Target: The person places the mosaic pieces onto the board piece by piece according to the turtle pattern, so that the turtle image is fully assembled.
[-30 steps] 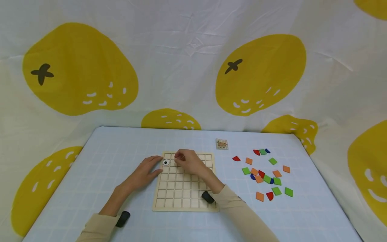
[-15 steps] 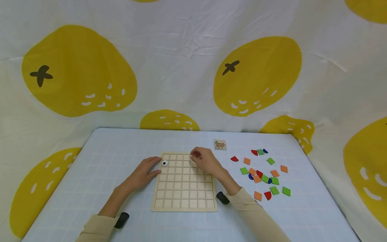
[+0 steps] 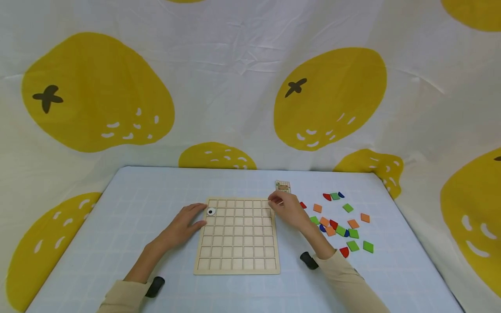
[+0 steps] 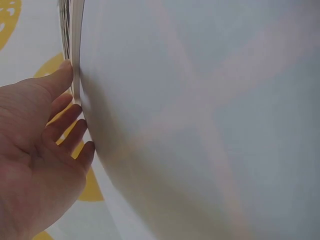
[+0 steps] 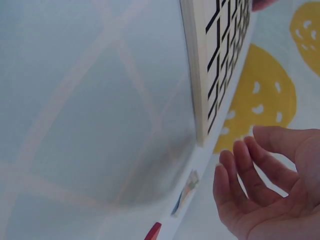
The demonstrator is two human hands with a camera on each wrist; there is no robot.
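A pale wooden grid board lies on the table. In its left column, second row from the far edge, sits a white round piece with a black dot. My left hand rests beside the board, its thumb and fingertips at the left edge; the left wrist view shows this hand with fingers relaxed. Over the board's far right corner hovers my right hand. Seen from the right wrist, that hand has loosely bent fingers with nothing between them, apart from the board.
A small printed card lies just beyond the right hand. Scattered to the right are several flat pieces: green squares, orange squares, red quarter-rounds and dark blue rounded ones. A lemon-print cloth hangs behind the table.
My right hand has moved right across the board's far rows, from near the white round piece to the far right corner. The left hand stays at the left edge.
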